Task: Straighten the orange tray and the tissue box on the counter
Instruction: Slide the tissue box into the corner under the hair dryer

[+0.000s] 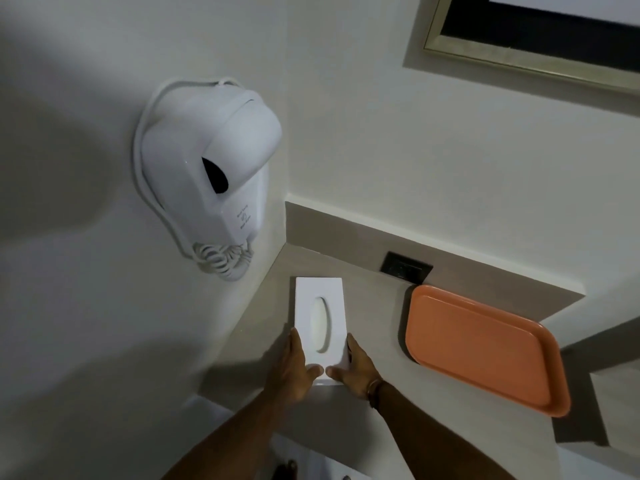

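Observation:
A white tissue box with an oval slot on top lies lengthwise on the grey counter, near the left wall. My left hand grips its near left side, thumb on the top near edge. My right hand grips its near right side the same way. An orange tray lies flat to the right of the box, apart from it and turned at an angle to the back wall, with its near right corner over the counter's edge.
A white wall-mounted hair dryer with a coiled cord hangs on the left wall above the box. A dark socket plate sits in the backsplash behind the tray. A framed mirror hangs above.

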